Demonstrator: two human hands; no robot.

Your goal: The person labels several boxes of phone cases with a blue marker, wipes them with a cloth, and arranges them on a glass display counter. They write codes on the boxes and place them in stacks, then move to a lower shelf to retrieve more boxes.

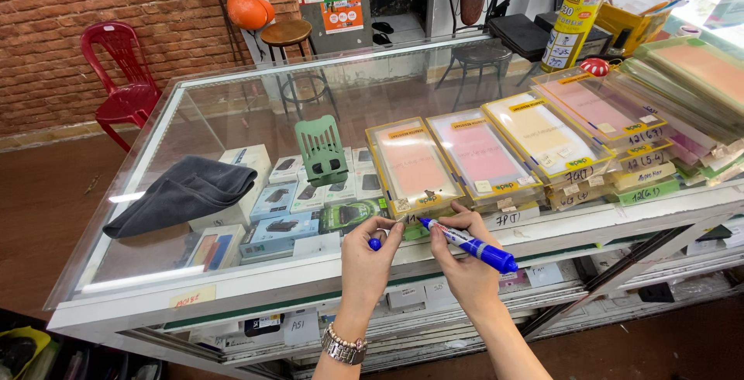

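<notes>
right hand fingers grip blue marker, tip on packet label; left hand pinches blue cap (glass counter).

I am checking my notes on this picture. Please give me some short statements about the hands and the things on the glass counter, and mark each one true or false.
1. The right hand holds a blue marker. True.
2. The left hand holds the dark grey cloth. False: the cloth lies apart on the glass counter; the left hand holds a small blue cap.
3. The marker tip is at the front edge of the leftmost stack of phone case packages. True.
4. The green phone stand lies flat. False: it stands upright.
5. A wristwatch is on the right wrist. False: it is on the left wrist.
</notes>
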